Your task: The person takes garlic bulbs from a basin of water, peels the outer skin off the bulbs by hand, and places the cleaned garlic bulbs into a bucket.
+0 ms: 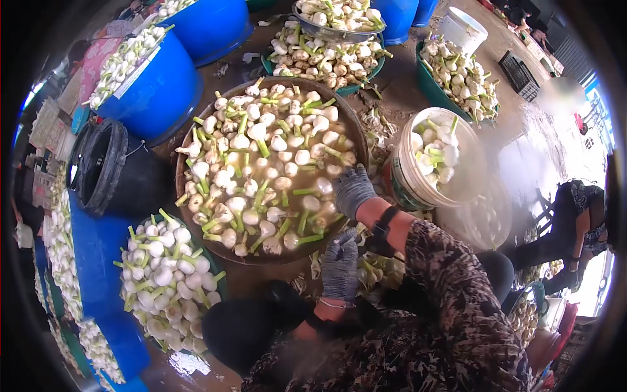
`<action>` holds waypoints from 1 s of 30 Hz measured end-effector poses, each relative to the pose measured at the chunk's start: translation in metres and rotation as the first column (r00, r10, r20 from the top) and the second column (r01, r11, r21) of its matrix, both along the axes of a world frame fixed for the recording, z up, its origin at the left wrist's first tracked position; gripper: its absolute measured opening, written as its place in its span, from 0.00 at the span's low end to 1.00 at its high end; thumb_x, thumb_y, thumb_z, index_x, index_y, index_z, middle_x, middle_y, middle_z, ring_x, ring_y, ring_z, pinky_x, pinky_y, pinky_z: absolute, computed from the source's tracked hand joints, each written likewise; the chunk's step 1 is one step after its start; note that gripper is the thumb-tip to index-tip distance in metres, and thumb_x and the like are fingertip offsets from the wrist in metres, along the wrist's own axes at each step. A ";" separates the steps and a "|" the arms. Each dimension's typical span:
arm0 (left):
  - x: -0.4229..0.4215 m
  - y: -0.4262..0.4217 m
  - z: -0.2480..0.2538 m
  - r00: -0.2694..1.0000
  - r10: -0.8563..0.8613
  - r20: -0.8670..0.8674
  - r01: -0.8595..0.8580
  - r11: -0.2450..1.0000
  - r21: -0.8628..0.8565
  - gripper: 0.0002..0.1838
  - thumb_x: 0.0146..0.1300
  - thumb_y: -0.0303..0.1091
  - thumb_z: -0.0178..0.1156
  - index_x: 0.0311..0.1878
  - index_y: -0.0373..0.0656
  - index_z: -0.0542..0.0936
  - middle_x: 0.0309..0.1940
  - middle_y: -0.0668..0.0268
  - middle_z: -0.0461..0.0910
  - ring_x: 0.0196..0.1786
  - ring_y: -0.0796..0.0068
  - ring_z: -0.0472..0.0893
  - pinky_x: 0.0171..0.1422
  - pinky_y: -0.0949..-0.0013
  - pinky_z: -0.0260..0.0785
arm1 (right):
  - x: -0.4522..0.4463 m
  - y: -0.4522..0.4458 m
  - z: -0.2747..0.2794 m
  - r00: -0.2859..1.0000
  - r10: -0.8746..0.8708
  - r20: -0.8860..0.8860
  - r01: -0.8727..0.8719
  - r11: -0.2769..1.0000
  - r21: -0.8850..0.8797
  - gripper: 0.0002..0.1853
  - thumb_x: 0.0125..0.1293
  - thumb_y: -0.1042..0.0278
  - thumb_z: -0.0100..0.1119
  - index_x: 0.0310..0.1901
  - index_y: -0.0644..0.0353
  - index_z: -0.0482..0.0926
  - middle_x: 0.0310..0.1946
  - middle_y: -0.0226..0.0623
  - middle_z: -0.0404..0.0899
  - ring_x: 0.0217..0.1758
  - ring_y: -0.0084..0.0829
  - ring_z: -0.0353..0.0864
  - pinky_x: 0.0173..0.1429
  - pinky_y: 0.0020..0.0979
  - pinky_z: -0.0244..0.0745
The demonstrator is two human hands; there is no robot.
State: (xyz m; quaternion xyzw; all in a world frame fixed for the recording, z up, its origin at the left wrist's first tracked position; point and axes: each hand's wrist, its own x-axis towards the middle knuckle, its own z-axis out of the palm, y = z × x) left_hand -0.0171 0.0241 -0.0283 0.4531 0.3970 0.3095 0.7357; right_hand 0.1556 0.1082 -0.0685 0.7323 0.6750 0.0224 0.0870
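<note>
A wide round brown tub holds murky water with many white bulbs with short green stems. My right hand, in a grey glove, is at the tub's right rim, fingers curled down beside the nearest bulbs. Below it, just outside the lower right rim, my left hand is closed, its gloved fingers bent. What either hand holds, if anything, is hidden. Right of my right hand stands a white bucket with trimmed bulbs inside.
A heap of clean bulbs lies at the lower left. Beyond the tub are blue barrels, a black bucket and green basins of bulbs. Plant scraps litter the floor. Another person sits at the right.
</note>
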 end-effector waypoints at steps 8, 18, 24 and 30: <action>0.001 0.007 -0.027 0.992 0.126 0.007 -0.126 0.991 0.044 0.22 0.73 0.29 0.53 0.68 0.40 0.65 0.57 0.63 0.73 0.53 0.77 0.76 0.59 0.71 0.72 | 0.008 -0.008 0.015 0.903 -0.309 -0.298 0.228 0.933 -0.277 0.23 0.70 0.46 0.45 0.48 0.55 0.84 0.42 0.43 0.85 0.48 0.45 0.83 0.66 0.49 0.65; 0.030 -0.003 -0.006 0.962 -0.049 0.268 0.132 0.944 -0.302 0.23 0.70 0.25 0.55 0.67 0.42 0.68 0.59 0.61 0.74 0.56 0.67 0.78 0.62 0.62 0.76 | 0.014 -0.131 0.004 0.610 -0.172 -0.773 0.385 0.918 0.099 0.14 0.73 0.67 0.43 0.50 0.63 0.77 0.45 0.52 0.81 0.48 0.53 0.80 0.51 0.41 0.75; 0.036 -0.012 0.017 0.974 -0.183 0.131 0.194 0.978 -0.075 0.20 0.68 0.25 0.59 0.62 0.42 0.71 0.54 0.64 0.77 0.52 0.73 0.79 0.53 0.68 0.79 | -0.003 -0.178 0.126 0.676 -0.088 -0.732 0.536 0.740 0.407 0.08 0.57 0.69 0.65 0.38 0.58 0.80 0.34 0.44 0.80 0.38 0.48 0.80 0.41 0.42 0.76; 0.036 -0.016 -0.002 0.968 -0.196 -0.160 0.231 0.941 0.246 0.20 0.63 0.30 0.67 0.57 0.41 0.76 0.45 0.68 0.80 0.44 0.81 0.78 0.50 0.74 0.75 | -0.015 -0.183 0.119 0.867 -0.165 -0.470 0.381 0.828 0.412 0.06 0.56 0.65 0.63 0.30 0.55 0.76 0.29 0.42 0.77 0.30 0.47 0.78 0.33 0.46 0.75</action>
